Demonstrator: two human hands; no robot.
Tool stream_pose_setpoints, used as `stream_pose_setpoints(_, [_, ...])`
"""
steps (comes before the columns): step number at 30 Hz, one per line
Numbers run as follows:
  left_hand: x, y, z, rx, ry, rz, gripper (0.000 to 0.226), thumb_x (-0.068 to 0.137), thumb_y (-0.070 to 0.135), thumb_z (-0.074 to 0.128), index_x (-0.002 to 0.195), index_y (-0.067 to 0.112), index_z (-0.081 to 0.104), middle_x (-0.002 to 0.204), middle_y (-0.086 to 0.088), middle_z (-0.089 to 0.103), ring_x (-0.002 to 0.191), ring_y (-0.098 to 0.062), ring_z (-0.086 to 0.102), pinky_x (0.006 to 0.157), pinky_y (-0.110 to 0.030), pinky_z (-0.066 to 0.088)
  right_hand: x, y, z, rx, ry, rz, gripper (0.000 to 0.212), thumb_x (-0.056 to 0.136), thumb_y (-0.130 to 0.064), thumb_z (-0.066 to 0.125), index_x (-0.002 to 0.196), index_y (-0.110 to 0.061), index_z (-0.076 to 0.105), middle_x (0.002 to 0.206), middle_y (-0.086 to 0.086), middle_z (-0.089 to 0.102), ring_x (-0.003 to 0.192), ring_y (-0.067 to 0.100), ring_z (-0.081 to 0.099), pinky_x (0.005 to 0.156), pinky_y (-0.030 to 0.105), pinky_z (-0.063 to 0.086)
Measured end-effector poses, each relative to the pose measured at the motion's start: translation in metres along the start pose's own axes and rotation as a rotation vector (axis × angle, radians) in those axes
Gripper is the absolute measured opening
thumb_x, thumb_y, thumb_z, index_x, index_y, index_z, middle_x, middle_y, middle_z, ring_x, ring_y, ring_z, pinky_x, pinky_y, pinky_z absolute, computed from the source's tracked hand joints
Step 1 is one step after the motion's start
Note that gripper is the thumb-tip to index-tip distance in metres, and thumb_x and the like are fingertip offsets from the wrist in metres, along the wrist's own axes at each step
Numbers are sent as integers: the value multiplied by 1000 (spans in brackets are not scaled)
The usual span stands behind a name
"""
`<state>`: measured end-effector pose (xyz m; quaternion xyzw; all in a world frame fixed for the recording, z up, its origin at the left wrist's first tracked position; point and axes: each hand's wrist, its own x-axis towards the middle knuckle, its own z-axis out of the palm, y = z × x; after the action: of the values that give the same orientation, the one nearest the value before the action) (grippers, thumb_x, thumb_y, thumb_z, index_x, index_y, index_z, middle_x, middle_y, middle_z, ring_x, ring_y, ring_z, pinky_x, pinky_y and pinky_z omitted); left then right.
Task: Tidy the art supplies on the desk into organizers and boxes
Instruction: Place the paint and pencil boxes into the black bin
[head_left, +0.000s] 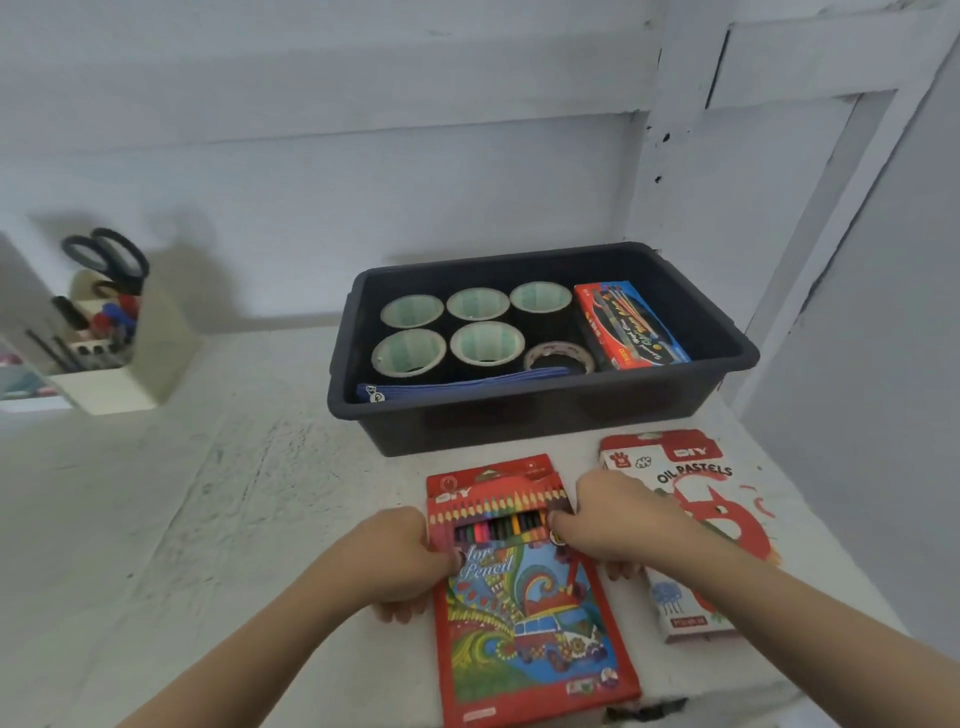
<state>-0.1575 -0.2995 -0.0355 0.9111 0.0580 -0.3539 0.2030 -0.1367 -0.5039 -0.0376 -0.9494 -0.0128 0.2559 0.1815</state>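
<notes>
Pencil box: the colour pencil box (530, 613) lies flat near the front edge of the worktop (208, 493), a bit right of middle.
Left hand: the left hand (400, 556) is grasping the box's left edge, thumb on top, fingers (396, 613) tucked under.
Right hand: same deal for the right hand (618, 519) on the right edge, thumb by the pencil window.
Pastels: the oil pastels box (722, 499) sits just beside it, by the right edge, partly under the right forearm.
Bin: the dark bin (519, 421) sits behind both boxes, toward the back right corner. It holds five big tape rolls (485, 343), a clear roll (558, 356), a marker box (631, 325) and a blue pouch (467, 382).
Organizer: the cream organizer (130, 374) stands at the left edge with scissors (109, 257) in it.
</notes>
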Motion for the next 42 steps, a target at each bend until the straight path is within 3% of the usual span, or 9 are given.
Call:
stream_pose_setpoints(5, [-7,-7,0,-158,1,8,30,94,38,52,79,12,57,57,3,67,43,-8,60,42,-17,47,-5,-6,1,99,-19,-61,27,95,-41,43,75,-23,43,71,-5,56,54,5,54,40,16,38])
stream_pose_setpoints(8, [-12,-12,-2,-292,-36,-4,28,94,41,52,86,15,57,66,2,70,49,-8,64,47,-18,50,-10,-3,-5,324,-132,-56,15,92,-36,54,89,-26,44,90,-6,61,78,5,61,58,17,49])
stream_pose_setpoints(13, [-23,-19,-4,-698,-91,37,35,87,37,62,103,6,55,87,-5,75,77,-19,72,66,-28,58,-27,8,-12,647,-384,-19,25,90,-21,62,112,-13,54,103,4,71,93,17,69,86,35,56])
stream_pose_setpoints(18, [-39,-19,-9,-906,-175,112,55,68,30,73,113,9,49,97,-13,73,89,-27,71,69,-31,59,-44,16,-35,773,-442,-77,23,88,-20,62,109,-13,56,102,4,72,95,19,69,84,34,56])
stream_pose_setpoints(21, [-48,-14,-14,-935,-285,243,50,73,28,71,118,10,56,106,-12,71,97,-28,69,72,-31,58,-54,20,-52,773,-452,-134,33,83,-24,64,112,-12,55,105,5,72,97,20,69,80,31,57])
stream_pose_setpoints(25, [-53,1,-26,-994,-226,399,47,75,27,75,116,9,60,108,-14,70,99,-29,68,75,-33,59,-61,27,-78,828,-447,-199,48,75,-29,63,117,-8,55,109,9,70,98,22,68,75,29,58])
stream_pose_setpoints(31, [-42,47,-65,-1012,-62,524,45,69,26,66,109,6,61,99,-10,73,86,-22,71,63,-24,57,-50,31,-117,941,-172,-195,50,68,-37,66,108,-7,60,100,9,72,87,22,71,61,27,58])
stream_pose_setpoints(36, [5,96,-102,-1106,18,538,16,90,14,56,103,7,61,89,-5,72,78,-15,70,65,-25,58,-17,38,-145,901,126,-95,26,84,-26,64,104,-10,59,88,6,74,76,18,72,55,28,58])
stream_pose_setpoints(42, [70,152,-116,-1180,73,438,9,91,0,53,99,4,56,87,-7,64,75,-15,62,61,-21,54,38,44,-157,702,455,36,26,91,-19,60,114,-6,58,97,8,65,76,17,62,68,30,52])
